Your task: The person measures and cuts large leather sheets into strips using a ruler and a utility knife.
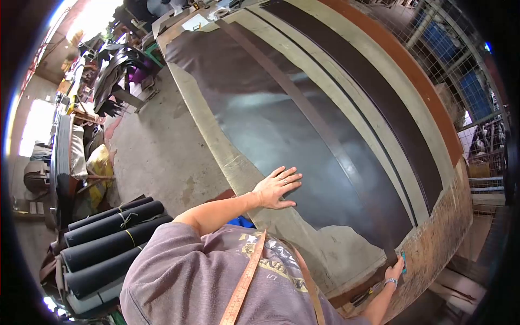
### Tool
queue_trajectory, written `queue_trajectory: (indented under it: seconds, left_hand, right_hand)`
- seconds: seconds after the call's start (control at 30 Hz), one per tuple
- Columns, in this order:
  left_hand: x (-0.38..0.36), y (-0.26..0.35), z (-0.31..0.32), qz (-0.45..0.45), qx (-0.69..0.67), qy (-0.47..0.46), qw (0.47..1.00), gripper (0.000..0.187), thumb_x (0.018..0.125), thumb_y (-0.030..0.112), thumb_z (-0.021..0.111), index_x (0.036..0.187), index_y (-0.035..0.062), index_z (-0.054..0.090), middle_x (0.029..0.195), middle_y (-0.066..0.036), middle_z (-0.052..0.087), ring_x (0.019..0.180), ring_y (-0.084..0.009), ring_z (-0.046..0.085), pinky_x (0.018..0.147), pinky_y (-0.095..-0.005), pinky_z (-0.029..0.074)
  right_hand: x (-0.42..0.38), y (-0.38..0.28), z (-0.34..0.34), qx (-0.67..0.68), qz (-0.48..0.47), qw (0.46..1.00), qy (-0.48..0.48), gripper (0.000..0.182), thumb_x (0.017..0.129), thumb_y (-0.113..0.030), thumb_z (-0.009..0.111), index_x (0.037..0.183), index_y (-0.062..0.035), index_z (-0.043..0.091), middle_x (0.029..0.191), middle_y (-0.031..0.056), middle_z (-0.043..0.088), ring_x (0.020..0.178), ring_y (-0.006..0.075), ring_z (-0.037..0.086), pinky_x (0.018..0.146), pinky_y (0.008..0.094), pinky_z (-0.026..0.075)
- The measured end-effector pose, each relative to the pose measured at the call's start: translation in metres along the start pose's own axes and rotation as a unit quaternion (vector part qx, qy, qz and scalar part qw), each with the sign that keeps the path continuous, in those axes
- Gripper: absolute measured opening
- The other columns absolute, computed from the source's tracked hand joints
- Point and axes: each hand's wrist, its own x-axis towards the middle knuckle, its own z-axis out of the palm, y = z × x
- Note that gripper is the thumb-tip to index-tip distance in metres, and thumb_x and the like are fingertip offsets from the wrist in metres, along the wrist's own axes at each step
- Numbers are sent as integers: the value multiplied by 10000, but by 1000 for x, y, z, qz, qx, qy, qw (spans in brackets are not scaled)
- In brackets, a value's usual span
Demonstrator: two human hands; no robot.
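A large dark brown leather hide (254, 124) with an uneven edge lies spread over the worktable (238, 165). My left hand (276, 189) rests flat on its near edge, fingers spread and a ring on one. Running lengthwise over the hide is a long, flat brown strip (319, 127), like a straightedge. At the strip's near end my right hand (397, 268) is closed around a small teal tool (403, 262), mostly hidden by the fingers. Beyond the hide lie a thin dark strip (374, 132) and a wide dark leather strip (379, 92).
Several black rolls (111, 238) are stacked on the left. A tan leather strip (417, 76) follows the table's far side, near a wire mesh fence (460, 65). Dark leather pieces (116, 67) hang beyond the concrete floor (162, 141). A tape measure (246, 281) hangs over my shirt.
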Motion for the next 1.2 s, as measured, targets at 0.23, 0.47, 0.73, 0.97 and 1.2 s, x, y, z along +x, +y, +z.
queue_trajectory:
  seconds: [0.23,0.47,0.73,0.97,1.2]
  left_hand:
    - [-8,-1,8,11,-9,35,999,630,909,498,688,1368,81,578,1556,-100,448,1517,-295,301,1237,-526,224]
    - [-8,-22,5,49,-4,22,999,585,941,470,648,1360,72,556,1527,-130,466,1498,-323,321,1211,-523,274]
    - [5,-207,-106,-60,69,81,993,624,941,496,628,1427,116,537,1565,-129,436,1496,-341,329,1219,-535,272]
    - [40,-457,-235,-167,133,154,965,617,968,466,598,1456,99,504,1576,-167,408,1494,-383,322,1202,-560,272]
    - [159,-646,-304,-195,183,258,928,548,1012,400,537,1402,16,531,1485,-167,517,1443,-359,403,1186,-527,318]
  right_hand:
    - [14,68,33,141,-16,990,-22,637,811,186,401,1415,10,506,1448,215,531,1357,386,482,1153,465,380]
    - [45,-23,-8,98,22,985,139,593,799,134,490,1378,29,555,1416,224,578,1335,365,532,1134,418,402]
    - [48,-270,-44,84,-215,956,179,506,888,-4,545,1392,38,539,1427,235,560,1349,406,498,1145,482,380]
    - [70,-478,5,103,-213,963,129,467,987,-145,553,1434,-8,528,1510,230,489,1401,396,458,1165,455,361]
    - [135,-583,75,-21,27,991,128,751,1051,-518,416,1598,-30,253,1665,207,232,1537,363,228,1222,517,236]
